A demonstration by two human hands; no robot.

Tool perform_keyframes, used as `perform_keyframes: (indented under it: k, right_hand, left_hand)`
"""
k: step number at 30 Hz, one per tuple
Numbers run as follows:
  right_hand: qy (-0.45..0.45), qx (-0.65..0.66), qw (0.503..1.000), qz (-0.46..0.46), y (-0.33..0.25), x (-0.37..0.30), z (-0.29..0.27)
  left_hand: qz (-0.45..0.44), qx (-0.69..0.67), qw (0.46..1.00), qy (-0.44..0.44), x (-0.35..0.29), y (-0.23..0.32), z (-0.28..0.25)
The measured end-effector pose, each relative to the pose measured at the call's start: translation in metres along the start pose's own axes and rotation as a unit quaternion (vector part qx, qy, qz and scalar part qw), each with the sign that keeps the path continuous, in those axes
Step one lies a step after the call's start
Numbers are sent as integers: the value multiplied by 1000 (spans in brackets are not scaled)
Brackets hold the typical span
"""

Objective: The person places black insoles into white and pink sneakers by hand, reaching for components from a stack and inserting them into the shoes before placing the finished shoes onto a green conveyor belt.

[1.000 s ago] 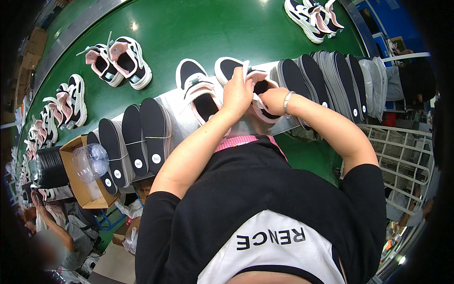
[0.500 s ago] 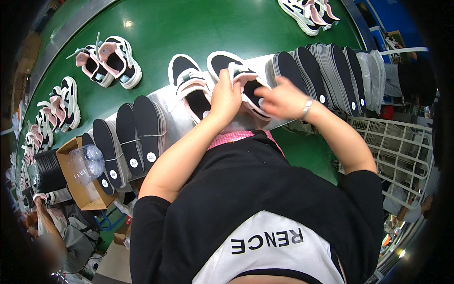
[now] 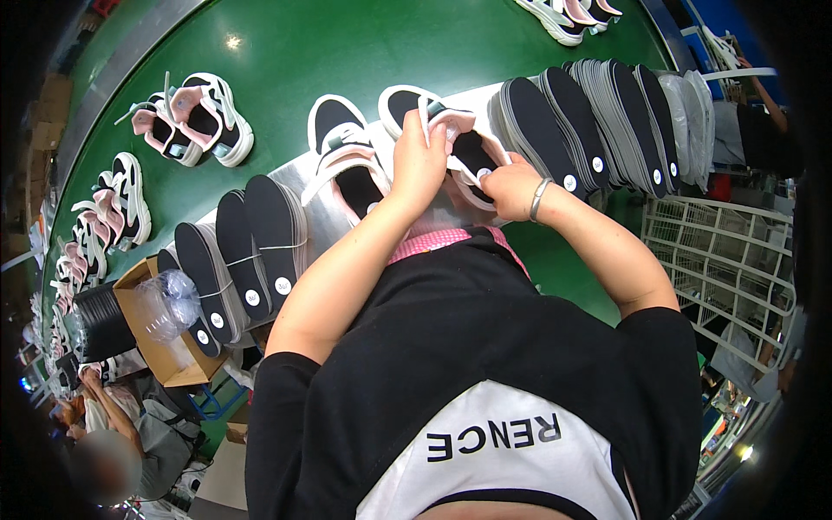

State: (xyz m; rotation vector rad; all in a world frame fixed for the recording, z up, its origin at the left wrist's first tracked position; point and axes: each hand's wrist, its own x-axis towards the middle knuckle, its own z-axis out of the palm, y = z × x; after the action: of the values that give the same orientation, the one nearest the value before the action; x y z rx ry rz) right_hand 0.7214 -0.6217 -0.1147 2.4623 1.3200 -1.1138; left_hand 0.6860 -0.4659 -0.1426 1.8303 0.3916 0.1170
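Note:
A white, black and pink sneaker (image 3: 476, 156) lies in front of me, toe pointing away. My left hand (image 3: 419, 165) closes around its tongue and inner collar, holding the opening apart. At the rear right edge of the collar, my right hand (image 3: 515, 185) is closed on the shoe, its fingertips partly hidden. A black insole with a round white label lies inside. Just left, apart from my hands, sits a matching sneaker (image 3: 336, 120), also with a dark insole. Both rest on a pale metal strip (image 3: 305, 186).
Stacked black insoles stand right (image 3: 539, 121) and left (image 3: 276, 225). A cardboard box (image 3: 178, 374) holds clear plastic. Beyond, another sneaker pair (image 3: 206, 121) sits on the green surface (image 3: 295, 43). A white wire rack (image 3: 719, 260) stands right; another person (image 3: 143, 433) sits lower left.
My right hand, blurred with motion before, has come to the rear edge of the shoe opening and is now sharp. My left hand keeps its hold. The view has shifted slightly.

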Motion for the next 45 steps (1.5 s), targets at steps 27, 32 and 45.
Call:
perform_keyframes:
  k: [27, 32, 45]
  right_hand:
    - [504, 177, 807, 250, 78, -32, 49]
    - [213, 475, 805, 285, 116, -50, 61]
    - [414, 101, 872, 241, 49, -35, 58]
  left_hand:
    - [4, 298, 954, -28, -4, 16, -45]
    - [71, 387, 918, 57, 77, 22, -113]
    - [342, 363, 850, -171, 32, 36, 3]
